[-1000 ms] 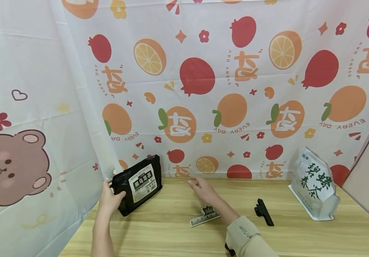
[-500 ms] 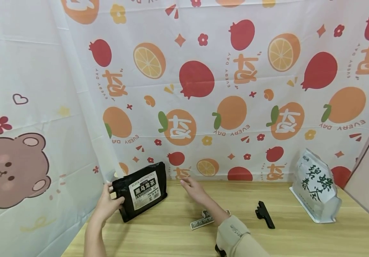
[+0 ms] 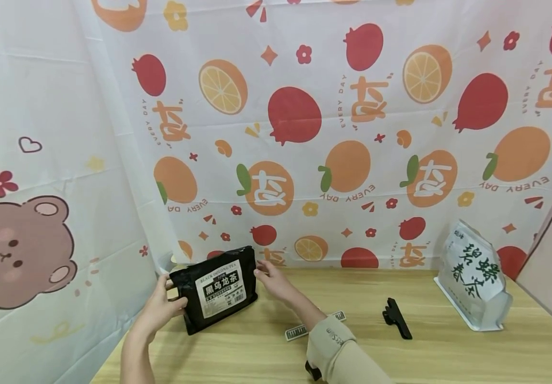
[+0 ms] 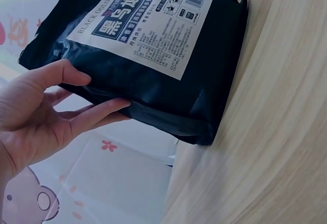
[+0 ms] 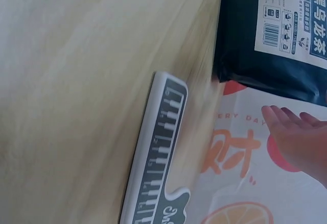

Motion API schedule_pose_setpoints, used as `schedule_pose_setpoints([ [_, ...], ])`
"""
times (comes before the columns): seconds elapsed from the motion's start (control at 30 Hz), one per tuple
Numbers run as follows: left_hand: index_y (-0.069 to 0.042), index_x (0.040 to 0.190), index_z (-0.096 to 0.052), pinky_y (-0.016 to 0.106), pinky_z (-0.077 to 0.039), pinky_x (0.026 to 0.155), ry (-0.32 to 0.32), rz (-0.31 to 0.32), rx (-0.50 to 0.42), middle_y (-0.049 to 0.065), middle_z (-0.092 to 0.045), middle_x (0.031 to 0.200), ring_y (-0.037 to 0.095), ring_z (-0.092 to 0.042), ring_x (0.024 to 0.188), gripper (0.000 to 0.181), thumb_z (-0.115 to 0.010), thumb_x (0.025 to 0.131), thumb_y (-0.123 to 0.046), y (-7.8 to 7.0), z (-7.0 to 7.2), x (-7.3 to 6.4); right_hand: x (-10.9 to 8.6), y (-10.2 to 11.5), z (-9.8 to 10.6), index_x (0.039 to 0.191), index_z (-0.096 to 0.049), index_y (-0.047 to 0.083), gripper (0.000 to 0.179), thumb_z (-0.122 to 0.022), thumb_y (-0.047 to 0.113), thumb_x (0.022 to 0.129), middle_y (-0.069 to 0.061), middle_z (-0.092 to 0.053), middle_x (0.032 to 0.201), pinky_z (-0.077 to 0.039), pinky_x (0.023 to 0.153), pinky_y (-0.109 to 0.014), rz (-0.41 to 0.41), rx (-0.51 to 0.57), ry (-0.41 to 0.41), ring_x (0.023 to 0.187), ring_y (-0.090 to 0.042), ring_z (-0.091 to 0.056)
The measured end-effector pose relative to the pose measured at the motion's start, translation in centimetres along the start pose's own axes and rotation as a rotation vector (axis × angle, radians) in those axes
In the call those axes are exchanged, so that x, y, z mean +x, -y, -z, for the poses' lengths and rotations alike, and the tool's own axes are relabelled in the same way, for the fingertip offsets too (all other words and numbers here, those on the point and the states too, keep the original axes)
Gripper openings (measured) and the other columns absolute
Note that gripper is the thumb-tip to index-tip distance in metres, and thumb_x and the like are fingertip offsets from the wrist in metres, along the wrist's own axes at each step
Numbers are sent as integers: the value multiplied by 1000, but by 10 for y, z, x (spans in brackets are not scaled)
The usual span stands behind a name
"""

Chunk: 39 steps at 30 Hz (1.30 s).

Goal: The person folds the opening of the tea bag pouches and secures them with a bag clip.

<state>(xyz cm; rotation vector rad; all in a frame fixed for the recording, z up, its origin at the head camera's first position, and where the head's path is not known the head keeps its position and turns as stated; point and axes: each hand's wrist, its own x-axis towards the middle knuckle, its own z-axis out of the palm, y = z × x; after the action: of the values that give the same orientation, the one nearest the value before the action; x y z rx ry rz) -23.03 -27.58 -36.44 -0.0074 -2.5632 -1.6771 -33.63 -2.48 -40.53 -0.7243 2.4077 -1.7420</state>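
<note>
A black bag of oolong tea (image 3: 220, 288) with a white label stands upright on the wooden table at the left. My left hand (image 3: 159, 309) holds its left side, and in the left wrist view the thumb (image 4: 76, 75) lies on the front with the fingers along the side edge. At the bag's right edge is my right hand (image 3: 276, 284), its fingers straight and grasping nothing. In the right wrist view that hand (image 5: 299, 137) shows just off the bag's side. A piano-key clip (image 5: 157, 152) lies on the table below it, partly hidden by my forearm in the head view.
A black clip (image 3: 396, 318) lies right of centre. Farther right stands a white tea bag (image 3: 470, 277) with green lettering. Another black object (image 3: 312, 371) peeks out beside my right sleeve. A fruit-print cloth (image 3: 333, 133) hangs behind the table (image 3: 237, 357).
My right hand has moved left to the black bag's right edge. The bag has shifted slightly right and toward me, with my left hand staying at its left side.
</note>
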Motion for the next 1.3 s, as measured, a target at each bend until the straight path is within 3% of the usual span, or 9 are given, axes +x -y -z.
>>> schedule_pose_setpoints([
  [0.23,9,138,7,41,-48,80,37,7,-15,40,-1,138,45,-54,99,74,-48,89,3,-5,1,-2,-4,12,-3,136,-36,-2,49,-47,26,97,-19,-47,127,-41,89,-44,-9,27,7,117,-32,-44],
  [0.43,5,140,2,44,-45,84,44,17,-35,37,3,141,48,-40,115,76,-51,95,-26,-7,0,-3,-7,15,-3,132,-40,-4,44,-48,21,97,-18,-51,119,-44,84,-44,-15,59,-3,109,-32,-49],
  [0.6,7,140,0,46,-45,85,32,-13,-42,36,-2,140,52,-23,124,72,-36,99,-40,-3,0,0,-11,18,-1,126,-46,-4,37,-50,17,96,-14,-54,111,-47,81,-40,-11,67,-1,101,-29,-53],
  [0.73,8,140,10,49,-42,87,51,-22,-34,37,4,142,53,-12,126,75,-24,99,-45,-1,0,0,-14,16,1,123,-48,-2,34,-50,18,96,-11,-53,109,-48,79,-37,-16,88,12,100,-29,-54],
  [0.83,6,138,21,50,-40,89,57,-11,-4,35,14,141,54,-8,126,76,-18,99,-46,-1,0,-1,-15,12,1,122,-49,-1,33,-48,20,97,-11,-53,111,-47,81,-38,-22,98,7,99,-29,-55],
  [0.93,7,138,20,51,-38,91,36,-1,25,35,15,141,53,-9,126,76,-16,99,-47,0,-1,-1,-16,10,-2,126,-47,-1,38,-48,23,97,-15,-53,117,-46,82,-41,-22,108,-11,102,-31,-55],
  [1.07,8,137,20,53,-31,95,19,24,64,33,17,141,51,-6,128,78,-14,98,-50,0,-1,-1,-14,10,-4,135,-39,3,45,-48,26,97,-20,-52,121,-47,80,-44,4,121,-28,103,-31,-54],
  [1.2,8,137,20,56,-17,100,27,41,83,30,20,142,49,2,129,80,-14,97,-52,-1,0,0,-13,10,-3,142,-32,9,54,-45,35,97,-13,-53,112,-48,72,-41,2,57,-14,89,-26,-56],
  [1.3,9,137,19,58,-13,101,46,37,79,30,20,142,49,5,129,80,-14,97,-52,1,0,1,-13,9,-3,142,-32,11,56,-44,41,96,-11,-52,110,-48,70,-41,-16,12,-10,81,-23,-55],
])
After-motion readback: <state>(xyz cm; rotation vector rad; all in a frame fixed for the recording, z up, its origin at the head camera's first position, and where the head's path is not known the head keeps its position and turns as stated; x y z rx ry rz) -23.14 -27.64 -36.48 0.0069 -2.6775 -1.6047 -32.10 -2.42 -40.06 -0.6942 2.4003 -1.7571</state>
